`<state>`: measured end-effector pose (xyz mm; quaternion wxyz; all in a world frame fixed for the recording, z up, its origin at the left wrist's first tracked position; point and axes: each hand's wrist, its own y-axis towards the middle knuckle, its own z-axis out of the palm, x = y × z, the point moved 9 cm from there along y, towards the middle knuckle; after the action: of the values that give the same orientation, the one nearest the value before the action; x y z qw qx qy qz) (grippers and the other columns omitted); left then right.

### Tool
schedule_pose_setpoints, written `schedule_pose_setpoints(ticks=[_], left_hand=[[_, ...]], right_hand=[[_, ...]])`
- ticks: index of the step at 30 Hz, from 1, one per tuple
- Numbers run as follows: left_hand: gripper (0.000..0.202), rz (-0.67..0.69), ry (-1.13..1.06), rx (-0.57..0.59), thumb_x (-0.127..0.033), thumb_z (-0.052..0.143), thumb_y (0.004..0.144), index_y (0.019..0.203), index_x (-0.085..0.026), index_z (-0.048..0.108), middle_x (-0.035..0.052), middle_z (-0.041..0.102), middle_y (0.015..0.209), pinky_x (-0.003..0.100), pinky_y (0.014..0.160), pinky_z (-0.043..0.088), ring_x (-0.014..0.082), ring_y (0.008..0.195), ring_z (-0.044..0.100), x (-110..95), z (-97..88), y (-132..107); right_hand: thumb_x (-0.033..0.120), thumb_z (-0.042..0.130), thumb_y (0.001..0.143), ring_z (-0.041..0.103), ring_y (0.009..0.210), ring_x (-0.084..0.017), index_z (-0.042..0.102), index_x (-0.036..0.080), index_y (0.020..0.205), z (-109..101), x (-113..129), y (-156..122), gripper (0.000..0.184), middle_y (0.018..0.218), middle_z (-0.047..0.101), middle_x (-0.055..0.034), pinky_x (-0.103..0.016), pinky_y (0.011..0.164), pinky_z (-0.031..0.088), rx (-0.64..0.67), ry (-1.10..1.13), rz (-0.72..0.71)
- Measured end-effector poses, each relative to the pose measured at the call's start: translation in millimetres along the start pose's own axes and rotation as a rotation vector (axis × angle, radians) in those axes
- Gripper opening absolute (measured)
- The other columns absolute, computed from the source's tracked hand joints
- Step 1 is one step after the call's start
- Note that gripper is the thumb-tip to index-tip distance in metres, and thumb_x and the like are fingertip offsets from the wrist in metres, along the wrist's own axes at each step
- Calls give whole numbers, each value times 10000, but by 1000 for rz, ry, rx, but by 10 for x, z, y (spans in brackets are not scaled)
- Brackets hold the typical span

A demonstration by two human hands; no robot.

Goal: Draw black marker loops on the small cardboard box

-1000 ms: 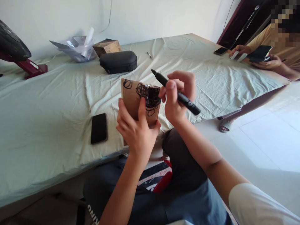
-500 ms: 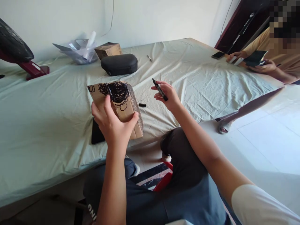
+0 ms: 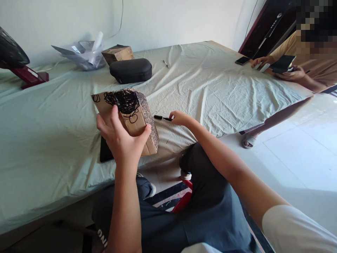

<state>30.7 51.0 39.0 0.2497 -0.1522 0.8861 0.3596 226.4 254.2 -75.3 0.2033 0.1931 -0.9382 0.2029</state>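
My left hand (image 3: pixel 119 137) grips a brown cardboard box (image 3: pixel 131 112) covered in black scribbles, held above the near edge of the cloth-covered table (image 3: pixel 210 84). My right hand (image 3: pixel 180 118) rests low on the cloth and holds a black marker (image 3: pixel 167 119) lying almost flat, its tip pointing left. The marker's tip sits close to a small black cap (image 3: pixel 158 117) on the cloth; whether they touch is unclear.
A black phone (image 3: pixel 104 154) lies partly hidden under the box. Farther back are a black case (image 3: pixel 131 70), a small cardboard box (image 3: pixel 117 54), crumpled plastic (image 3: pixel 81 54) and a red stand (image 3: pixel 26 75). Another person's hands (image 3: pixel 286 72) hold a phone at the table's right end.
My left hand swung the box left and turned it. My right hand dropped from beside the box down to the cloth, bringing the marker toward the cap.
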Motion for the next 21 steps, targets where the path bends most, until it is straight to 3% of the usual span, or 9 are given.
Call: schedule_pose_setpoints(ticks=[6, 14, 18, 21], left_hand=[[1133, -15, -43, 99, -459, 923, 795, 1776, -253, 397, 253, 156, 1884, 788, 1403, 310, 558, 1764, 241, -3, 127, -38], [1165, -5, -55, 97, -466, 941, 771, 1777, -256, 392, 269, 135, 1882, 864, 1354, 316, 613, 1718, 280, 56, 147, -50], [1160, 19, -46, 93, -481, 933, 777, 1775, -226, 399, 285, 144, 1869, 832, 1377, 304, 598, 1742, 242, 40, 145, -52], [1145, 32, -31, 63, -454, 942, 764, 1755, -212, 423, 290, 178, 1860, 812, 1386, 305, 576, 1752, 240, -11, 138, -76]], right_hand=[[26, 609, 955, 746, 1257, -289, 795, 129, 1406, 128, 135, 140, 498, 1387, 820, -180, -320, 980, 534, -82, -113, -82], [95, 548, 1041, 665, 1351, -344, 748, 172, 1463, 257, 290, 239, 473, 1488, 748, -189, -408, 1069, 525, -218, -136, -79], [305, 607, 1108, 550, 1487, -432, 644, 177, 1608, 297, 332, 261, 517, 1614, 638, -223, -540, 1181, 487, -287, -130, -39], [415, 607, 1142, 517, 1500, -444, 631, 199, 1634, 340, 374, 301, 538, 1627, 601, -229, -568, 1189, 478, -324, -129, -33]])
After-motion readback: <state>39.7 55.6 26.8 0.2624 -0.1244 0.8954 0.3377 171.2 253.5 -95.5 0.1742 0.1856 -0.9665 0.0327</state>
